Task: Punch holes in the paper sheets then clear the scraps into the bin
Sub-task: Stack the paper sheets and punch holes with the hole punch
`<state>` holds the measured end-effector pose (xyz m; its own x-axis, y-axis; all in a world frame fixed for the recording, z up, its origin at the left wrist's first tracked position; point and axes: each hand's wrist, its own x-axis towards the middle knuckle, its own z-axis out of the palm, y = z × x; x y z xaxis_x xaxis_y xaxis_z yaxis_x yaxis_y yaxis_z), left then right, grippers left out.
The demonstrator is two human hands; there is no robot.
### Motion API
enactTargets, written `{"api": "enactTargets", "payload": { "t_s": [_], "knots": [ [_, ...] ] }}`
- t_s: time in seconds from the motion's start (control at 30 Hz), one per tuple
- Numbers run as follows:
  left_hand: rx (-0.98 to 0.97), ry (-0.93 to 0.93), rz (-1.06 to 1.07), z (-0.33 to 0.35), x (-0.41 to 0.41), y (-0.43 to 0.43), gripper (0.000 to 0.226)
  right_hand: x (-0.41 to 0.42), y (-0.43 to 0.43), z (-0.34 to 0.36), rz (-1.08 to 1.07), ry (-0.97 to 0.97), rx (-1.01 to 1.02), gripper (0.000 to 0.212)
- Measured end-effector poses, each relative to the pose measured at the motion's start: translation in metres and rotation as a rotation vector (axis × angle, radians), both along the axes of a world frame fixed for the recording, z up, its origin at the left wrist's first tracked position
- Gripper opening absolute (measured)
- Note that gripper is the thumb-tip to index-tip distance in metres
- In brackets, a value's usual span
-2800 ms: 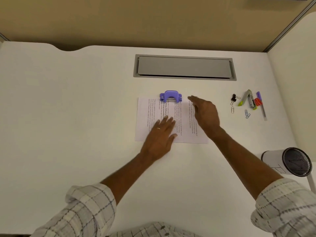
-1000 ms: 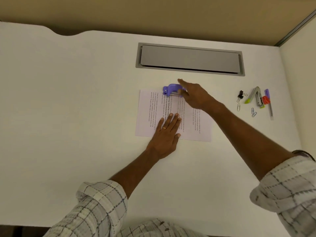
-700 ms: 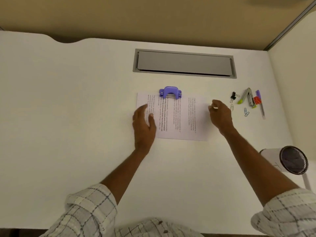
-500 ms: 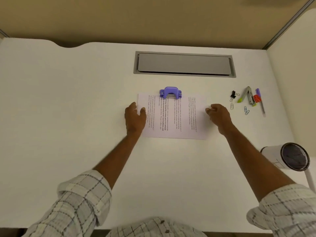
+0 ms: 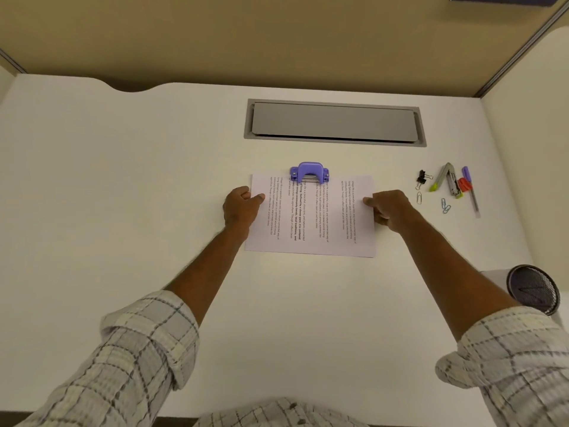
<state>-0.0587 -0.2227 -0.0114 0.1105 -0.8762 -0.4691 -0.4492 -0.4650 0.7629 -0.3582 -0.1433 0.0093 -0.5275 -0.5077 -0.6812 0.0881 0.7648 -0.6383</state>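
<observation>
The paper sheets (image 5: 311, 217) lie at the middle of the white desk (image 5: 123, 180), printed side up, with their far edge pushed into the mouth of the purple hole punch (image 5: 309, 173), which sits at twelve o'clock from the sheets. The left hand (image 5: 241, 208) holds the nine o'clock edge, thumb on top of the paper and the other fingers curled at or under the edge; the right hand (image 5: 389, 209) does the same at the three o'clock edge, thumb lying on the page. Both look like pinch grips on the stack, though whether the fingers are truly beneath the paper cannot be told from this angle.

As for progress, the sheets are seated in the punch, and neither hand is on its lever. No holes show, since that edge is hidden inside the punch, so it is unclear whether the pressing is done. No scraps lie on the desk. The mesh bin (image 5: 534, 288) lies on its side at four o'clock, well apart from the paper (nothing can be seen inside it). Emptying the scraps into it is, by my judgement, wholly left to do. Clips, a stapler (image 5: 449, 183) and a pen (image 5: 471, 192) rest at two o'clock, untouched.
</observation>
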Motion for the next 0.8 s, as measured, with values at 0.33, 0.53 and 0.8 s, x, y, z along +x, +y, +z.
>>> {"api": "enactTargets", "payload": {
  "t_s": [0.33, 0.53, 0.8],
  "knots": [
    [-0.042, 0.047, 0.003, -0.004, 0.012, -0.004, 0.009, 0.0, 0.001, -0.007, 0.043, 0.073, -0.021, 0.019],
    [0.043, 0.135, 0.021, -0.004, 0.021, 0.002, 0.037, -0.002, 0.007, -0.009, 0.026, 0.084, -0.048, 0.016],
    [0.057, 0.152, 0.048, -0.005, 0.023, 0.007, 0.034, -0.002, 0.014, -0.01, 0.022, -0.005, -0.042, 0.023]
  ]
}}
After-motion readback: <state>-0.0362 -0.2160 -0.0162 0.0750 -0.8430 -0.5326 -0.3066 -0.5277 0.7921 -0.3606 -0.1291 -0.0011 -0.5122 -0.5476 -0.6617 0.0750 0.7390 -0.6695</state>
